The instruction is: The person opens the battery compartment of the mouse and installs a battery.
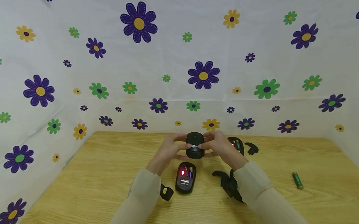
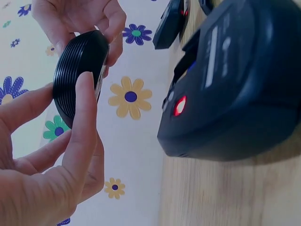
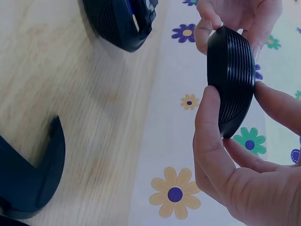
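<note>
Both hands hold a black computer mouse (image 1: 195, 138) up over the back of the table. My left hand (image 1: 170, 150) grips its left side with the thumb on the near face and fingers on the edge. From the other side my right hand (image 1: 223, 149) pinches it in the same way. Ribbed sides of the mouse (image 2: 69, 75) show in both wrist views. Below the hands, a second mouse (image 1: 184, 185) lies upside down, its red light on and its battery bay uncovered with a battery inside.
A third upturned mouse (image 1: 237, 141) with a red light lies partly behind the right hand. Black curved pieces lie about: a small cover (image 1: 252, 148) at the back right, a dark piece (image 1: 228, 184) under the right sleeve and another piece (image 1: 166, 193) by the left sleeve. A green battery (image 1: 297, 180) lies at right.
</note>
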### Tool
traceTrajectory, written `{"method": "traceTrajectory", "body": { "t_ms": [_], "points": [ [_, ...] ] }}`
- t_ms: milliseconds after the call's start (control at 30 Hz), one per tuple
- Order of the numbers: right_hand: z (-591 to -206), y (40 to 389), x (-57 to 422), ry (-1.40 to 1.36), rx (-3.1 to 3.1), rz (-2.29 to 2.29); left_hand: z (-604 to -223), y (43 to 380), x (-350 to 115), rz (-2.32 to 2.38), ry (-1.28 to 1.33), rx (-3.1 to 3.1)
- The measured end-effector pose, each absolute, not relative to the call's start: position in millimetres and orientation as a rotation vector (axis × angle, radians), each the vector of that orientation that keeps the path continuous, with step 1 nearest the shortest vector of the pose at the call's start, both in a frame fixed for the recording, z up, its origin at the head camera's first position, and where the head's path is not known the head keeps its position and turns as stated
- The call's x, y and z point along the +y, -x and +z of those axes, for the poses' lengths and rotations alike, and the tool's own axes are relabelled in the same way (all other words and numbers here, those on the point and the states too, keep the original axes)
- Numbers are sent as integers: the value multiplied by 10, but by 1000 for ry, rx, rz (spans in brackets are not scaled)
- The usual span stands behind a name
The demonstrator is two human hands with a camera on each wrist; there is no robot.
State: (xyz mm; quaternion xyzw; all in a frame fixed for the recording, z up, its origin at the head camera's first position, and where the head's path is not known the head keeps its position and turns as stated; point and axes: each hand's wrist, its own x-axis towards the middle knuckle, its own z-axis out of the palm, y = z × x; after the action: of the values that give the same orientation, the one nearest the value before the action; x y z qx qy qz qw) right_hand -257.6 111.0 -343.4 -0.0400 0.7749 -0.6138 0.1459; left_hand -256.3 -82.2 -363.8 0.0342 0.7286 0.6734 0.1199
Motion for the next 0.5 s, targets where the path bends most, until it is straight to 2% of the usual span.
{"method": "traceTrajectory", "body": {
  "t_ms": [500],
  "points": [
    [-3380,2303,1271,222,2226,-1827,-3593,2317,-782,2061,-197,2015]
  ]
}}
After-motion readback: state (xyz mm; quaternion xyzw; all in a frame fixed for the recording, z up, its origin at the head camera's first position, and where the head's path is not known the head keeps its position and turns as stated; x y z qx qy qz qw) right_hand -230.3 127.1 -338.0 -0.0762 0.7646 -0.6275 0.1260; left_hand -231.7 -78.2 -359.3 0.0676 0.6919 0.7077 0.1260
